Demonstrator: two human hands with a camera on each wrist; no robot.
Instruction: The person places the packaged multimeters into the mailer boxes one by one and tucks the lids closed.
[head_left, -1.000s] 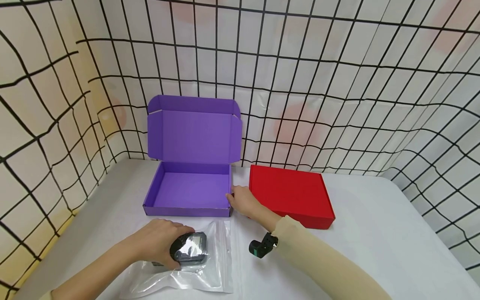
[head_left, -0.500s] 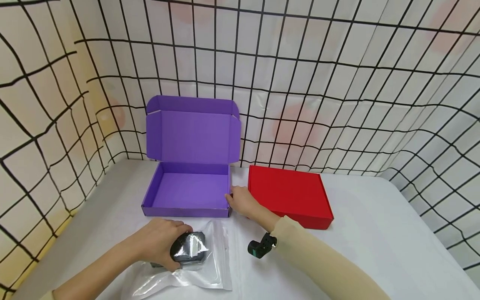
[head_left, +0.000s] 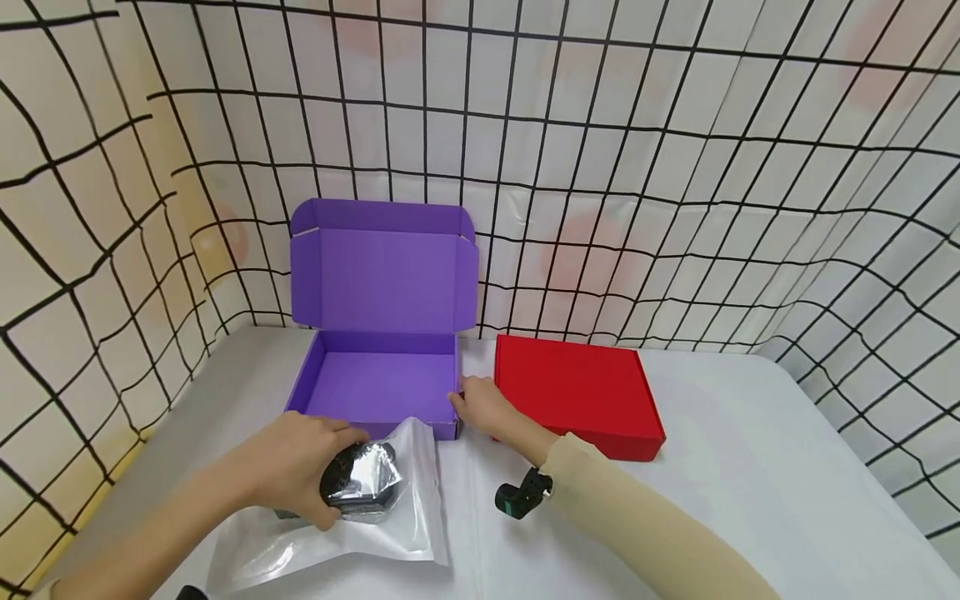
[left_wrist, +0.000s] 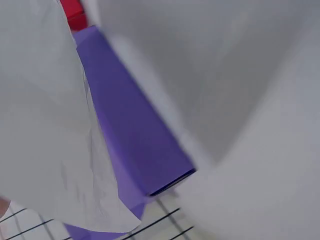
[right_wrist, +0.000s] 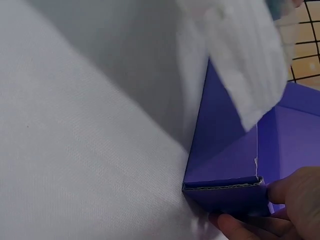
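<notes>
The left hand [head_left: 296,462] has just lifted the bag [head_left: 416,508] off the tabletop [head_left: 750,467], fingers curled round it, bringing it up to the purple box's [head_left: 382,383] near wall (not inside yet); the right hand's [head_left: 483,407] fingers pinch its right wall.

The head camera looks forward and down from above the left hand [head_left: 303,462] and right hand [head_left: 483,406], far enough back to take in the purple box [head_left: 386,379], red box [head_left: 573,392], table [head_left: 720,475] and gridded wall [head_left: 570,167]. The left wrist camera is much nearer, its picture turned: the plastic bag [head_left: 356,533] covers its left part, grid lines its bottom edge. The right wrist camera, also close and turned, faces the purple box's front right corner. All three share that box and the bag; head and left wrist share the red box.
</notes>
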